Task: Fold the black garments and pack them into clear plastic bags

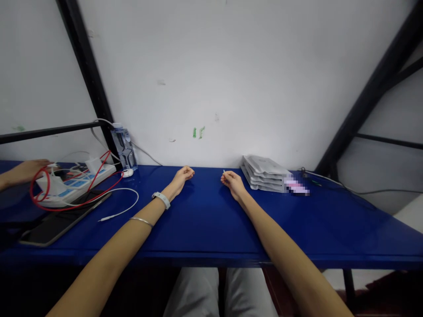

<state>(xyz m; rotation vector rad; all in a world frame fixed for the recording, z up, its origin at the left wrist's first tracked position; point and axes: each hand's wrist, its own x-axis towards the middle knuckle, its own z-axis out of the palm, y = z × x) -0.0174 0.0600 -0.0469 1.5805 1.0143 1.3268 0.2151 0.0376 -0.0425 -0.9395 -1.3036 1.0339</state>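
Observation:
My left hand rests over the blue table, its fingers curled together and nothing showing between them. A light wristband and a thin bangle are on that arm. Across from it, my right hand is closed in a pinch. A tiny pale tip sticks up from its fingers; it is too small to name. Just right of this hand lies a stack of grey-white plastic packets, not touched by it.
At left are a power strip with red and white cables, a dark tablet-like device, a clear water bottle and a loose white cable. Another person's hand is by the strip. Black frame posts flank the white wall.

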